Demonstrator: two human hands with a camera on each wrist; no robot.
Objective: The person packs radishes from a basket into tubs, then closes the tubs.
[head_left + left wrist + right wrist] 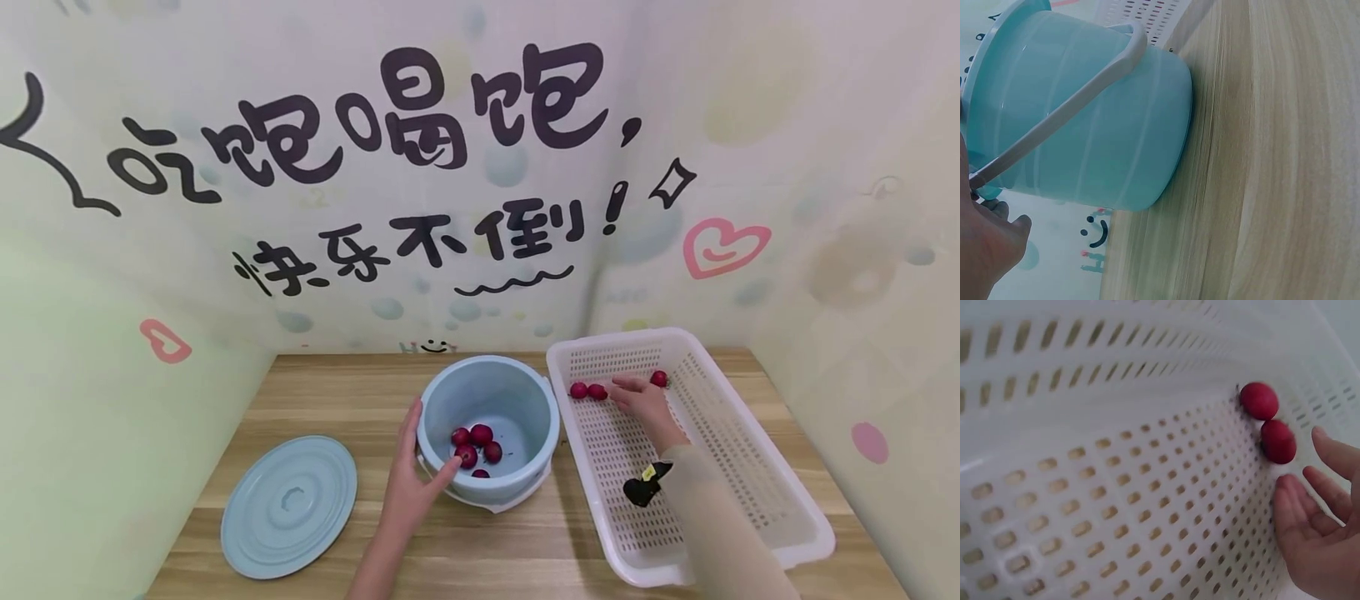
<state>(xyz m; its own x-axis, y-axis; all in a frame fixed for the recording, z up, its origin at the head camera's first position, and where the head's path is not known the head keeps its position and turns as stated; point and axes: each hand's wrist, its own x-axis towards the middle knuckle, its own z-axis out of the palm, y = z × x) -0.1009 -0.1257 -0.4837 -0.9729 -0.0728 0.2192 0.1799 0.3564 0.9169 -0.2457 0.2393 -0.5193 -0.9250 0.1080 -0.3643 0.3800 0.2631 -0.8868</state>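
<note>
My left hand (411, 487) grips the rim of a light blue bucket (487, 383), thumb over the near left edge and fingers along the outside. Several red cherry radishes (482, 434) lie on the bucket's bottom. In the left wrist view, the bucket wall (1097, 119) and its pale handle (1054, 122) show from the side. My right hand (647, 408) reaches into the white basket (750, 442), fingers loosely bent and holding nothing. Close to its fingertips, two radishes (1259, 400) touch each other by the basket's end wall. Another radish (659, 379) lies beyond the hand.
A round light blue lid (288, 508) lies flat on the wooden table (495, 558), left of the bucket. The basket stands close to the bucket's right side. Behind the table rises a wall (337, 317) with black lettering, and side walls flank it.
</note>
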